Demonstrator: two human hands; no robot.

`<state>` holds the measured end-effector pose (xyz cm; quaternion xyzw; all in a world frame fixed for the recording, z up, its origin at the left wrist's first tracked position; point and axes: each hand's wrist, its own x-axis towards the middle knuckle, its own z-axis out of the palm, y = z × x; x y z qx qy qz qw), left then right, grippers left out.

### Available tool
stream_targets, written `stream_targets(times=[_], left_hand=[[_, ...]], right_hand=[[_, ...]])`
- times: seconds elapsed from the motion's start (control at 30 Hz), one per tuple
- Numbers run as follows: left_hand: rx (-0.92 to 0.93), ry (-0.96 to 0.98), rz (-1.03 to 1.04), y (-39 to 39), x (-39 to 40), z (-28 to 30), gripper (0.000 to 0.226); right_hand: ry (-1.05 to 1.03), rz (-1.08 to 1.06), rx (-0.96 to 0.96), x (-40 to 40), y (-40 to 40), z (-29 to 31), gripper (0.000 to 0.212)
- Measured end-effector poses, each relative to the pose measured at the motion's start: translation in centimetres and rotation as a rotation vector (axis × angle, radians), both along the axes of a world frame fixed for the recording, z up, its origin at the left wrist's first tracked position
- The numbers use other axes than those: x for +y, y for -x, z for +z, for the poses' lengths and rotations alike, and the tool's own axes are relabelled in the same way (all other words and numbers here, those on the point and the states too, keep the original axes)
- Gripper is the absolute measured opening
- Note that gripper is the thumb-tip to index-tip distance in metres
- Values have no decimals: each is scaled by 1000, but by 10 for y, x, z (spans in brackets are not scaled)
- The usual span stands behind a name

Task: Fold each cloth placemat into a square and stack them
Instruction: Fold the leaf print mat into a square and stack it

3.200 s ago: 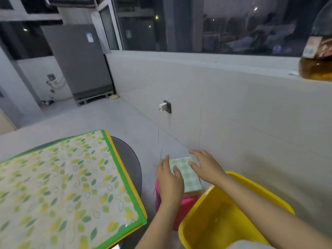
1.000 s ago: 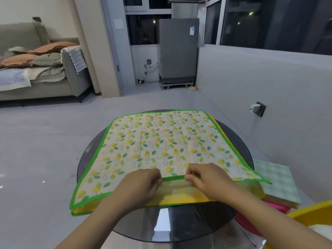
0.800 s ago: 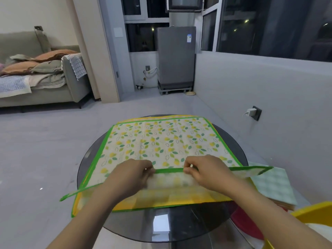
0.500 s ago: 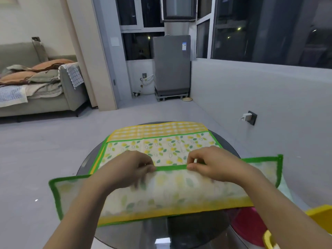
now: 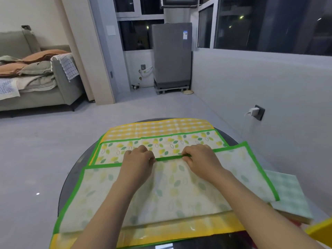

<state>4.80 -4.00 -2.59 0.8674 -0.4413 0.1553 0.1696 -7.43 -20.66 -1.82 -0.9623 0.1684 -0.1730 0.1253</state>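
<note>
Open floor to the left and beyond, crowding on the right

The round glass table (image 5: pixel 75 178) is almost wholly covered by the leaf-print placemat (image 5: pixel 172 191) and the yellow checked placemat (image 5: pixel 158 127) beneath it. To its right, a folded green checked placemat (image 5: pixel 285 191) and a yellow tub (image 5: pixel 321 230) stand close to the wall (image 5: pixel 269 83), which carries a plugged-in socket (image 5: pixel 258 112).

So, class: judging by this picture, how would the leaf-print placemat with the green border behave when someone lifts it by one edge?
Probably floppy: the leaf-print placemat bends over in a soft curve where the left hand and right hand pinch its green edge. Likely light, since fingertips alone seem to carry it. It may slide a little on the glossy yellow checked mat beneath.
</note>
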Motion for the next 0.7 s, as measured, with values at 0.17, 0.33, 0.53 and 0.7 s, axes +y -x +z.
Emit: stream_targets(times=[0.17,0.33,0.53,0.7], left_hand=[[74,-97,15,0,-3,-18,20],[77,-115,69,5,-5,-20,23],[140,-103,20,48,-5,-27,25],[260,-205,56,69,3,-30,33]], right_hand=[[-3,12,106,-1,-10,-22,23],[1,1,104,-2,-12,-29,22],[25,-1,84,6,-8,-32,31],[27,38,21,30,10,-38,35]])
